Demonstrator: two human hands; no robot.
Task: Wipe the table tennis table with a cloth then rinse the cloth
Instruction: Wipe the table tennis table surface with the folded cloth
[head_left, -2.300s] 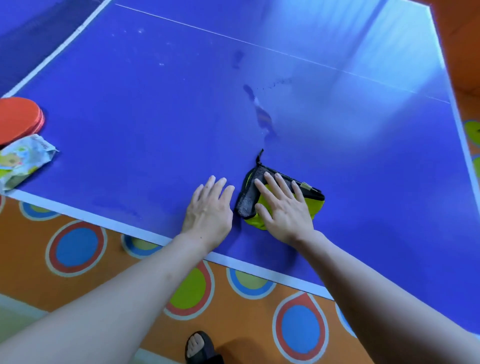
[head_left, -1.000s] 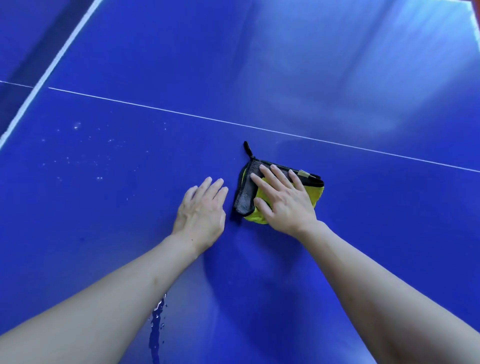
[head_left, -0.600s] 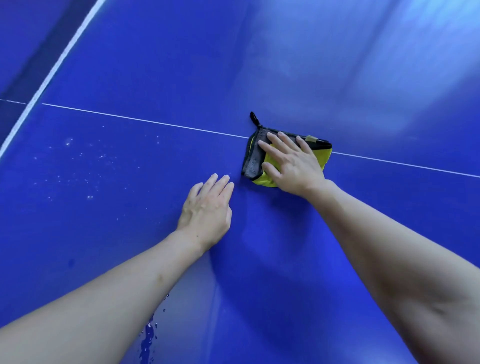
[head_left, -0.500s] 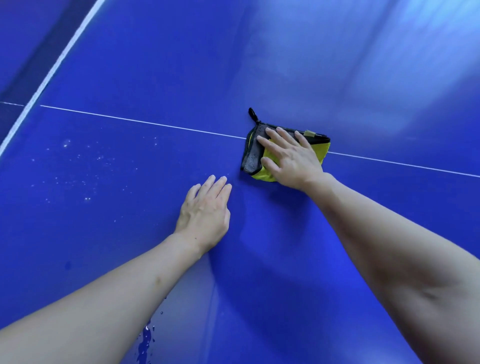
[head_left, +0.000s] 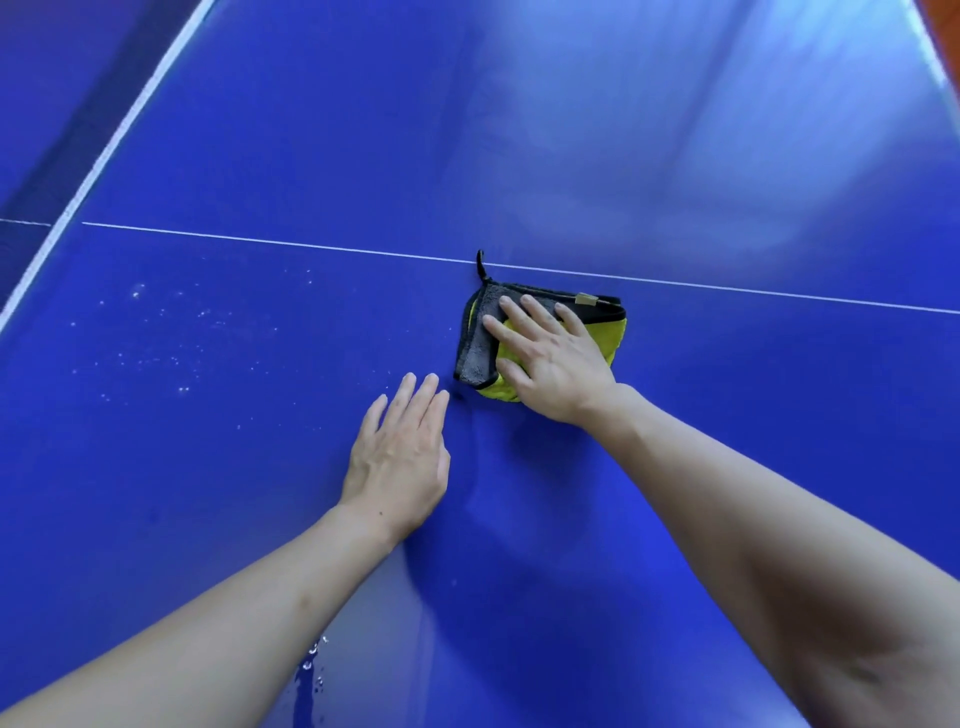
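Games room: blue white-lined table tennis table (head_left: 311, 156).

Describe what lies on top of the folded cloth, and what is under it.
The right hand presses flat on the cloth, fingers spread. Beneath it lies the blue table. The patch of table beneath the cloth is covered, so whether it is wet cannot be seen.

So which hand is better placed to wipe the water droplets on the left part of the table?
Probably the right hand: it already presses flat on the cloth, and can sweep it left to the droplets. The left hand rests bare on the table.
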